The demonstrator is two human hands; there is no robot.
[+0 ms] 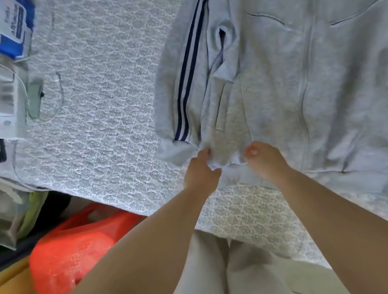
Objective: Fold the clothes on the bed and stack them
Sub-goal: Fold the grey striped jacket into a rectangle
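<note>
The bed (92, 91), covered in a pale quilted pattern, fills the far and centre area. A grey zip jacket (291, 75) with navy sleeve stripes lies spread flat on the bed's right side. An orange mesh bag (76, 246) sits on the near left, beside the bed. The left hand (200, 171) and right hand (264, 158), a short way apart, each pinch the jacket's near hem.
</note>
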